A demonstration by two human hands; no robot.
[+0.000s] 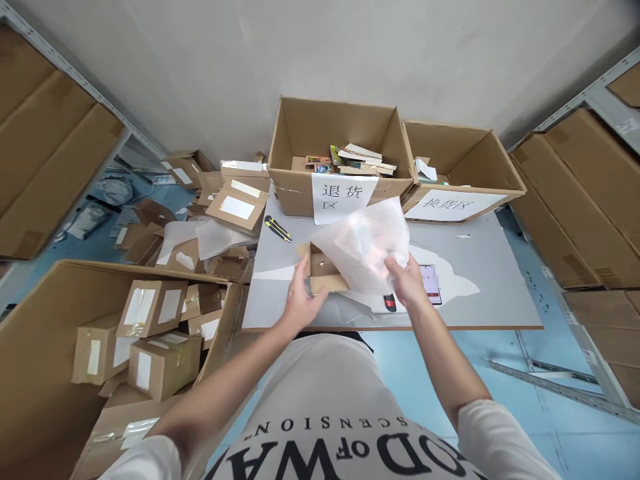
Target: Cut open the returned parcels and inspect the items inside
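Observation:
My right hand (407, 277) pinches a white, translucent foam pouch (370, 247) by its lower right edge. Something pinkish shows faintly through the pouch, too blurred to name. My left hand (303, 300) grips the left side of a small open cardboard box (327, 267), thumb at the front and fingers along the flap. The pouch hangs over the right part of this box and hides it; the visible inside is bare cardboard. Beneath my right hand lies a red and black object (390, 303), and a phone (431, 283) with a lit screen rests just right of it.
A yellow-black utility knife (278, 229) lies on the grey table (490, 267). Behind stand a large carton (295, 190) holding books and a second labelled carton (463, 193). Opened boxes (237, 207) pile up at left. A big carton (40, 320) of parcels stands front left.

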